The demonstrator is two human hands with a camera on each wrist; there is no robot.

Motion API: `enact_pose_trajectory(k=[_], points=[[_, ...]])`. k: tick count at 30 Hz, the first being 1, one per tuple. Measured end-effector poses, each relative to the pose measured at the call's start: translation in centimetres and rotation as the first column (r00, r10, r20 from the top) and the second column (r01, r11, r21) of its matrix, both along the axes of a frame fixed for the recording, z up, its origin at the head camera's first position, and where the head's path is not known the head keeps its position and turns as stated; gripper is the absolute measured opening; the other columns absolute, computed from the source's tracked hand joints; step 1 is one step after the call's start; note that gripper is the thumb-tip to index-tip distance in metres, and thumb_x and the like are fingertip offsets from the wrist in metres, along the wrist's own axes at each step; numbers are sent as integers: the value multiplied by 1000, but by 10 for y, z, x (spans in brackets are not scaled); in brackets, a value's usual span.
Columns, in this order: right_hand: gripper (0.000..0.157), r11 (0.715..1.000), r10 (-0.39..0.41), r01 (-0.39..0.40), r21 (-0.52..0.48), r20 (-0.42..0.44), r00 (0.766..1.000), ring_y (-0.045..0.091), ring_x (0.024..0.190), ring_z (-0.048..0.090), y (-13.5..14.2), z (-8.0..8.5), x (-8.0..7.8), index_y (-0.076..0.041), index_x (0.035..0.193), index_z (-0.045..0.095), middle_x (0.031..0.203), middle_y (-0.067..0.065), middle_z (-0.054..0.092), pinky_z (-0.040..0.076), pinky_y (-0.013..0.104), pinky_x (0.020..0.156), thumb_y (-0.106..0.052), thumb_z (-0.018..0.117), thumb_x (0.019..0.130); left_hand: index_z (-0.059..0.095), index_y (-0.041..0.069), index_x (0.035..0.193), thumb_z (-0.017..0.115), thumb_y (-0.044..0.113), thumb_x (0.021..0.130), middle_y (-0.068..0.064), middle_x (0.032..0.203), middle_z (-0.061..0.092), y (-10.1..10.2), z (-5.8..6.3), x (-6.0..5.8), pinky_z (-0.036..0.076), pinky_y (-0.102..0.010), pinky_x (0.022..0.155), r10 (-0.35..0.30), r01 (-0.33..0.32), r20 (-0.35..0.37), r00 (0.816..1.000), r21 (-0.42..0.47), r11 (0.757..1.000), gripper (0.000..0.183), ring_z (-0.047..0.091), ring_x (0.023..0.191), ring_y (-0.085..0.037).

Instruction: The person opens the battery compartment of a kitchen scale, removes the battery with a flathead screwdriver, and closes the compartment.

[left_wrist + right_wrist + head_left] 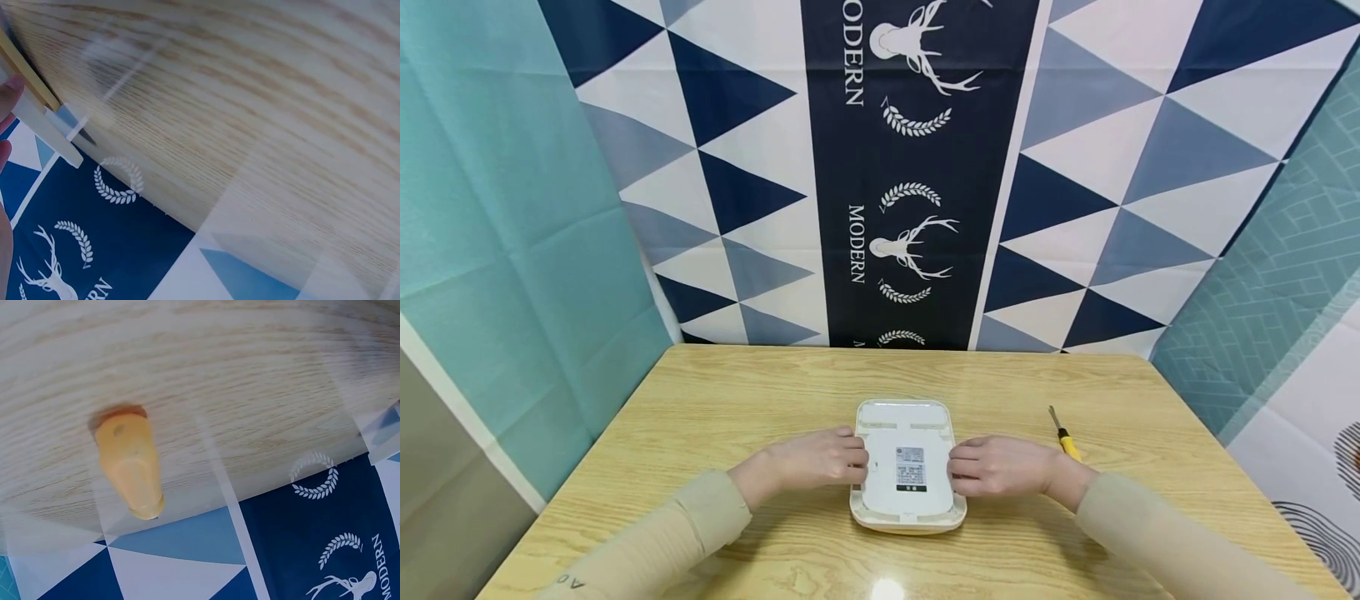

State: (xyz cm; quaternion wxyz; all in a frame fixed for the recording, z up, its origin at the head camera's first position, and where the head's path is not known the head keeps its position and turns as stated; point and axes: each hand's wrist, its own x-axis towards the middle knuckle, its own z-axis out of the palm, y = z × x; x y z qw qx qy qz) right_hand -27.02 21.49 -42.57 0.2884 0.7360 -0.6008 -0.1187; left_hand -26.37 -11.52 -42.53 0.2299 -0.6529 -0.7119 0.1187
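A white, rounded rectangular plastic device [887, 492] lies on the table in the head view, with a printed grey label on its upper face and a raised rim around it. At its left edge, my left hand [820, 458] grips the rim with curled fingers. My right hand [1000, 467] holds the opposite edge the same way, and both thumbs are hidden there. In the left wrist view, fingertips [9, 94] touch the white edge of the device [47, 131]. The right wrist view does not show the right hand's hold.
A screwdriver [1069, 444] with a yellow and black handle lies beyond the right wrist; its handle end [131, 465] shows in the right wrist view. The wooden table [760, 375] ends at a patterned cloth backdrop [917, 167].
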Motion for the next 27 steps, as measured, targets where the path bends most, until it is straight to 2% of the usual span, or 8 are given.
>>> enact_pose_trajectory(k=[9,15,20,23,25,27], points=[[21,1000,-10,10,15,8,1000,13,87,56,-1,-2,-1,-14,90,58,92,-3,59,54,25,80,-9,40,99,63,25,86,61,22,86,12,93,59,0,2,2,41,-19,75,28,-28,12,1000,-22,999,4,50,85,-6],[30,997,-71,70,33,23,997,12,95,56,3,-2,1,-15,96,59,100,-4,60,53,25,84,-7,31,102,66,26,89,64,20,85,12,93,59,1,5,6,41,-18,73,84,-82,61,995,-38,996,8,49,84,-5],[42,993,-115,114,38,23,993,14,100,59,5,1,7,-16,102,61,105,-2,63,54,24,84,-5,20,103,68,25,93,67,16,83,12,94,62,1,8,6,44,-17,79,115,-112,120,986,-38,993,13,52,86,-4],[42,988,-153,152,18,53,987,13,100,61,6,7,13,-15,103,63,105,-1,65,54,23,85,-5,22,103,69,23,92,70,10,81,11,95,64,0,11,5,47,-18,84,129,-135,222,967,14,991,16,57,89,-5],[34,983,-181,183,-11,110,977,13,98,61,7,11,18,-14,101,63,103,-1,65,53,23,84,-5,30,99,70,20,90,70,7,81,10,94,66,-1,13,4,49,-19,85,134,-159,303,944,60,985,16,59,90,-6],[27,976,-201,213,-47,181,963,12,95,61,8,15,22,-13,98,63,100,-2,65,53,21,81,-4,37,94,70,19,88,69,7,84,8,94,66,-1,15,3,50,-19,84,149,-199,380,913,96,975,13,60,90,-7]])
